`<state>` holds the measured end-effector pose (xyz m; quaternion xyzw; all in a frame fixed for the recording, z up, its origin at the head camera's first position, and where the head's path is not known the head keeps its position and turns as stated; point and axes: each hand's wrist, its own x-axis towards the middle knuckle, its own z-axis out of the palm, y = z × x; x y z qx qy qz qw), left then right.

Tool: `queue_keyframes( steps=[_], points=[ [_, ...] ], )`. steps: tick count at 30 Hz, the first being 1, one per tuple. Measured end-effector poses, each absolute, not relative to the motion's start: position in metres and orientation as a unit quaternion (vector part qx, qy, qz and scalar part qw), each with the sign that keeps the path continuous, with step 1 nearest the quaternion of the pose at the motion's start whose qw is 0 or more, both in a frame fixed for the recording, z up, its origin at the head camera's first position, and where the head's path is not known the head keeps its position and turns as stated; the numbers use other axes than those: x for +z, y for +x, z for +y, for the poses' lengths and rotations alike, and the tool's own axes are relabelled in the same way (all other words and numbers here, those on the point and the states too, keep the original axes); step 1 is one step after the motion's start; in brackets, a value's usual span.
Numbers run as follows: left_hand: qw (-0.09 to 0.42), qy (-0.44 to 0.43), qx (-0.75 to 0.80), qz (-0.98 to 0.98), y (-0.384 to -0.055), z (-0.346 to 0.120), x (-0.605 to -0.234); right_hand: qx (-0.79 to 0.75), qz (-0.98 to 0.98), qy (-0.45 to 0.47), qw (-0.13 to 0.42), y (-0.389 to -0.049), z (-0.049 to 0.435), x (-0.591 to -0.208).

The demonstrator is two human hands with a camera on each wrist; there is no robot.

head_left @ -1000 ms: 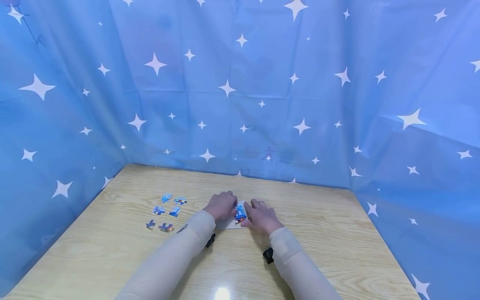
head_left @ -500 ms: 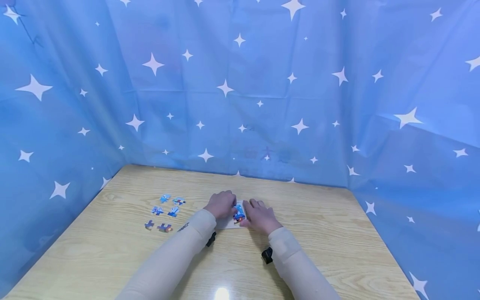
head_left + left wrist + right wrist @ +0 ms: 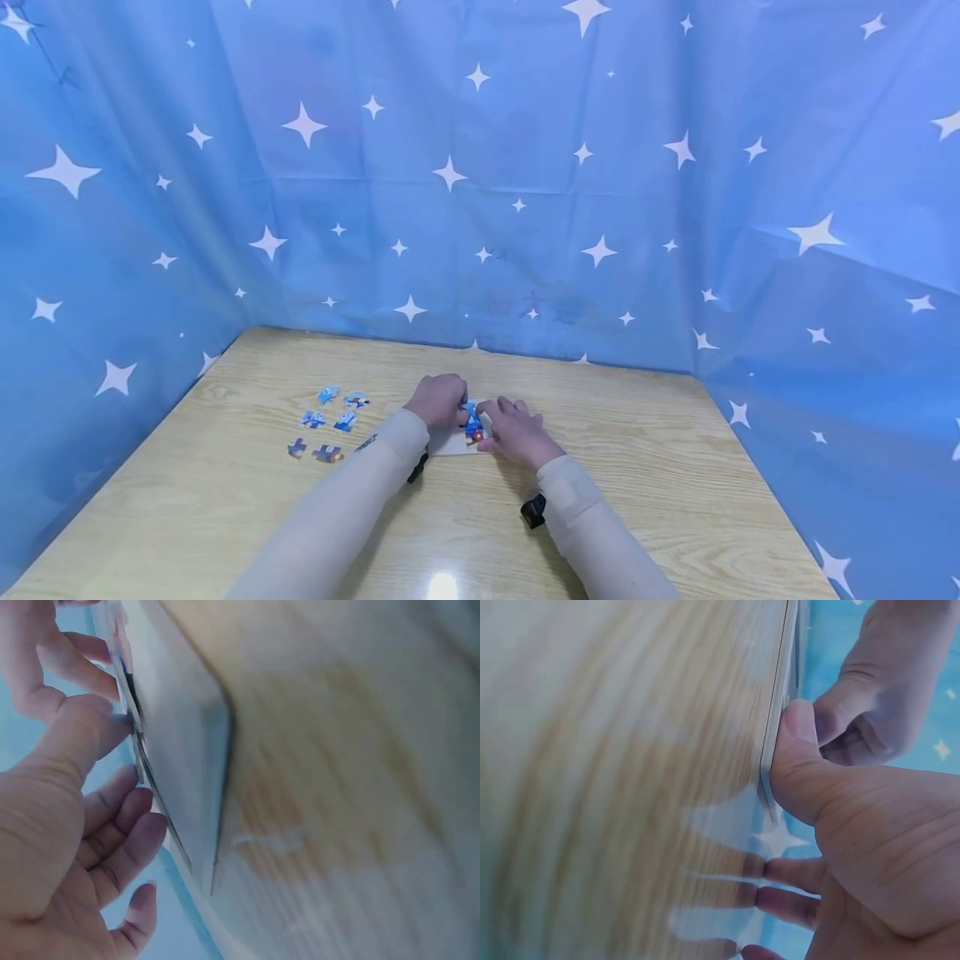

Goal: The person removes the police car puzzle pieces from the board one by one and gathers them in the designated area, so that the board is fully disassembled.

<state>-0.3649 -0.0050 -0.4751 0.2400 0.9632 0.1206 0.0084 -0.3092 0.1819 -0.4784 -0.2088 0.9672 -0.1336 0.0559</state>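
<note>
In the head view a white puzzle board [image 3: 450,445] lies on the table between both hands, with a few blue and red puzzle pieces [image 3: 473,423] on it. My left hand [image 3: 441,401] is at the board's left side. Its thumb and fingers pinch the edge of a thin puzzle piece [image 3: 139,754], seen edge-on in the left wrist view. On the board's right stands my right hand [image 3: 519,433]. The right wrist view shows its thumb [image 3: 799,727] pressing at the board's edge [image 3: 769,742], while its other fingers rest extended on the table. The palms hide part of the board.
Several loose puzzle pieces [image 3: 327,422] lie spread on the wooden table [image 3: 645,500], left of the board. A blue curtain [image 3: 525,200] with white stars hangs behind the table and along both sides. Small black wrist cameras [image 3: 533,511] hang under the sleeves.
The pieces on the board have shifted slightly left, showing more white at its right side. My left hand has risen a little; my right index finger reaches further over the board.
</note>
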Motion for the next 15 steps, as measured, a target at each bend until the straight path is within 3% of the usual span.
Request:
queue_keyframes(
  steps=[9, 15],
  points=[
    [-0.02, 0.285, 0.093, 0.954, -0.377, -0.012, -0.48, -0.135, 0.966, -0.209, 0.066, -0.311, 0.18, -0.48],
    [-0.012, 0.299, 0.098, 0.949, -0.38, -0.014, -0.481, -0.141, 0.962, -0.225, 0.063, -0.31, 0.18, -0.481]
  ],
)
